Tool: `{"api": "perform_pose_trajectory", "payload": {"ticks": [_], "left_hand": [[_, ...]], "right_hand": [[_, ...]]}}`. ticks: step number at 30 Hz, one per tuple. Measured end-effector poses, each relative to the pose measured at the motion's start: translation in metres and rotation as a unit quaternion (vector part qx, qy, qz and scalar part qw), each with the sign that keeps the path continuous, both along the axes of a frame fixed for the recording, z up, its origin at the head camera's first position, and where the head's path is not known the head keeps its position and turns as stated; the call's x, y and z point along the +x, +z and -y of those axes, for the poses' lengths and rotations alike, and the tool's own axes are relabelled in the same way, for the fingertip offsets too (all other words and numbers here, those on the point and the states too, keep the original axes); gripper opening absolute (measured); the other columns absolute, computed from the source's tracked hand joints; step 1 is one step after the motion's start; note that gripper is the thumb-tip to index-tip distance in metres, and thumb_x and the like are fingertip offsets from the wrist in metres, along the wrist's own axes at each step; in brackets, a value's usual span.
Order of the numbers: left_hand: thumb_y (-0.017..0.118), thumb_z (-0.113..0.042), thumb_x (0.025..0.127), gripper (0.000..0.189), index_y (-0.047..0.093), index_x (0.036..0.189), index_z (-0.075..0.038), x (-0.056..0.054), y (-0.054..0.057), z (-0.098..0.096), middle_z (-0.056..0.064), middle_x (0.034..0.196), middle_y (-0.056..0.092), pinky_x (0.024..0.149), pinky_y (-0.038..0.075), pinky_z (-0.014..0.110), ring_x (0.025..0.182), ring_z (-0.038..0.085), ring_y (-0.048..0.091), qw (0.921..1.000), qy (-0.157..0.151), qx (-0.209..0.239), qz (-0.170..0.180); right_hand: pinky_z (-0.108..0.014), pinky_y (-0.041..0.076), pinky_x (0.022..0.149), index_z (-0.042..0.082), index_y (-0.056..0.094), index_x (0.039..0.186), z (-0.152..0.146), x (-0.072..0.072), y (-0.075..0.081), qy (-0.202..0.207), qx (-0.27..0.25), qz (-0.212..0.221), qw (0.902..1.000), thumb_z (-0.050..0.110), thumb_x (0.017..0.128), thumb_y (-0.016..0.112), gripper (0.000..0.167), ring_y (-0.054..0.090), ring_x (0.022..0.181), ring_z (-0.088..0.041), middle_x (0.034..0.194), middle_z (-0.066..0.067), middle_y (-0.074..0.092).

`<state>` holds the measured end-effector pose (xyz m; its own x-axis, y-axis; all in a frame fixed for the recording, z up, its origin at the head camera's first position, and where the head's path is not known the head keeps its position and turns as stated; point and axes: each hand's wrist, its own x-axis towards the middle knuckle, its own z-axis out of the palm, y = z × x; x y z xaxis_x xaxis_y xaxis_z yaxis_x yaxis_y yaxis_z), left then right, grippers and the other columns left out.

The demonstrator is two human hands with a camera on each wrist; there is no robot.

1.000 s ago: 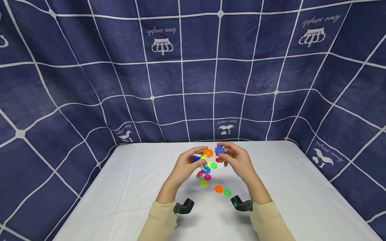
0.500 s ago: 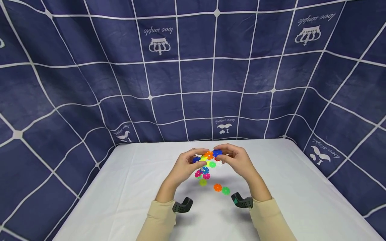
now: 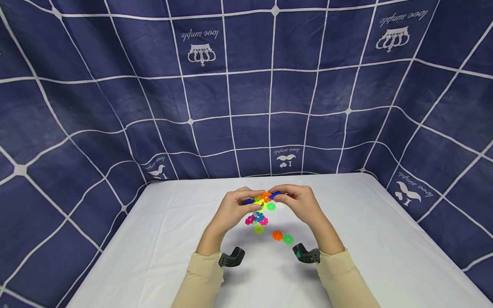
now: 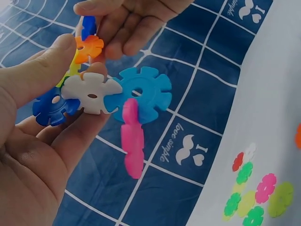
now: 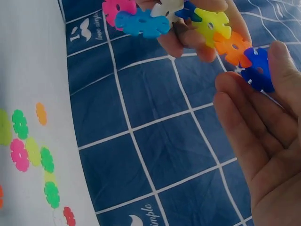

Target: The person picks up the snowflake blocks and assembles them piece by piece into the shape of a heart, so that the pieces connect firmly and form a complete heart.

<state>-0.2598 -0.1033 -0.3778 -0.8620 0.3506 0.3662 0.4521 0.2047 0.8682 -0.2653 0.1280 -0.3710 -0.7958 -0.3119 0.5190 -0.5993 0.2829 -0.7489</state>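
Observation:
Both hands hold a chain of notched, flower-shaped plastic discs above the table. My left hand (image 3: pixel 231 209) pinches its left part. There, a dark blue disc (image 4: pixel 42 113), a white disc (image 4: pixel 77 87), a light blue disc (image 4: pixel 157 89) and a pink disc (image 4: pixel 132 150) are joined, with a yellow disc (image 5: pixel 202 32) beside them. An orange disc (image 5: pixel 225 44) follows the yellow one. My right hand (image 3: pixel 304 203) pinches a blue disc (image 5: pixel 264 63) between thumb and fingers, against the orange disc's edge. Whether their slots interlock is hard to tell.
Loose discs lie on the white-covered table (image 3: pixel 154 248) below the hands, among them an orange disc (image 3: pixel 277 233), a green disc (image 3: pixel 288 242) and a yellow-green disc (image 3: pixel 259 232). A dark blue checked curtain (image 3: pixel 246 94) surrounds the table's back and sides.
My right hand has moved left toward the left hand, bringing the blue disc from apart to against the orange disc. The blue disc has also turned more edge-on.

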Motion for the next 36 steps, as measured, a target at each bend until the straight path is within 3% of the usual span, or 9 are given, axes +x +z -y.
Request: {"api": "perform_pose_trajectory", "payload": {"ticks": [9, 14, 18, 23, 29, 33, 36], "left_hand": [[0.076, -0.016, 0.088, 0.034, 0.072, 0.122, -0.019, 0.000, 0.003, -0.001, 0.005, 0.112, 0.072, 0.075, 0.057, 0.024, 0.090, 0.027, 0.065, 0.9999, 0.006, -0.006, 0.013], [0.075, -0.019, 0.090, 0.034, 0.069, 0.123, -0.023, -0.001, 0.000, -0.004, 0.003, 0.113, 0.070, 0.091, 0.057, 0.034, 0.103, 0.023, 0.065, 0.9991, 0.016, -0.015, 0.035], [0.075, -0.018, 0.090, 0.035, 0.067, 0.124, -0.023, -0.002, -0.001, -0.005, 0.004, 0.112, 0.070, 0.099, 0.054, 0.043, 0.111, 0.023, 0.065, 0.9992, 0.015, -0.013, 0.035], [0.075, -0.017, 0.089, 0.040, 0.065, 0.127, -0.025, -0.003, -0.003, -0.006, 0.003, 0.114, 0.069, 0.090, 0.058, 0.039, 0.108, 0.023, 0.065, 0.9991, 0.017, -0.014, 0.037], [0.076, -0.016, 0.089, 0.043, 0.064, 0.129, -0.025, -0.005, -0.004, -0.003, 0.005, 0.115, 0.069, 0.084, 0.059, 0.032, 0.104, 0.022, 0.064, 0.9985, 0.031, -0.008, 0.044], [0.074, -0.010, 0.089, 0.047, 0.062, 0.133, -0.025, -0.006, -0.004, -0.001, 0.009, 0.115, 0.067, 0.081, 0.061, 0.034, 0.096, 0.022, 0.067, 0.9982, 0.032, 0.016, 0.048], [0.071, -0.007, 0.091, 0.049, 0.059, 0.136, -0.023, -0.007, -0.003, 0.000, 0.013, 0.115, 0.066, 0.078, 0.062, 0.034, 0.090, 0.022, 0.069, 0.9981, 0.023, 0.028, 0.050]], "right_hand": [[-0.021, 0.059, 0.078, 0.009, 0.075, 0.110, 0.002, 0.000, 0.001, -0.007, 0.006, 0.010, 0.9999, 0.016, 0.091, 0.073, 0.021, 0.071, 0.084, -0.013, 0.104, -0.009, 0.076], [-0.021, 0.058, 0.076, 0.008, 0.067, 0.119, 0.002, -0.003, -0.001, -0.009, -0.003, 0.030, 0.9995, 0.016, 0.091, 0.073, 0.029, 0.070, 0.087, -0.015, 0.102, -0.010, 0.076], [-0.021, 0.057, 0.075, 0.008, 0.064, 0.114, 0.003, -0.004, -0.003, -0.016, -0.008, 0.039, 0.9991, 0.017, 0.090, 0.074, 0.027, 0.067, 0.088, -0.013, 0.098, -0.009, 0.076], [-0.022, 0.056, 0.072, 0.010, 0.062, 0.113, 0.005, -0.007, -0.006, -0.013, -0.005, 0.029, 0.9995, 0.016, 0.092, 0.072, 0.025, 0.066, 0.085, -0.012, 0.097, -0.008, 0.076], [-0.024, 0.057, 0.071, 0.011, 0.056, 0.131, 0.006, -0.012, -0.012, -0.008, -0.002, 0.027, 0.9996, 0.012, 0.093, 0.070, 0.040, 0.067, 0.080, -0.012, 0.105, -0.010, 0.076], [-0.023, 0.058, 0.071, 0.010, 0.057, 0.132, 0.007, -0.019, -0.021, -0.018, -0.014, 0.052, 0.9984, 0.010, 0.094, 0.068, 0.040, 0.067, 0.080, -0.016, 0.110, -0.014, 0.073], [-0.023, 0.057, 0.070, 0.012, 0.060, 0.128, 0.011, -0.024, -0.033, -0.053, 0.002, 0.080, 0.9954, 0.014, 0.093, 0.070, 0.036, 0.066, 0.080, -0.018, 0.110, -0.012, 0.072]]}}
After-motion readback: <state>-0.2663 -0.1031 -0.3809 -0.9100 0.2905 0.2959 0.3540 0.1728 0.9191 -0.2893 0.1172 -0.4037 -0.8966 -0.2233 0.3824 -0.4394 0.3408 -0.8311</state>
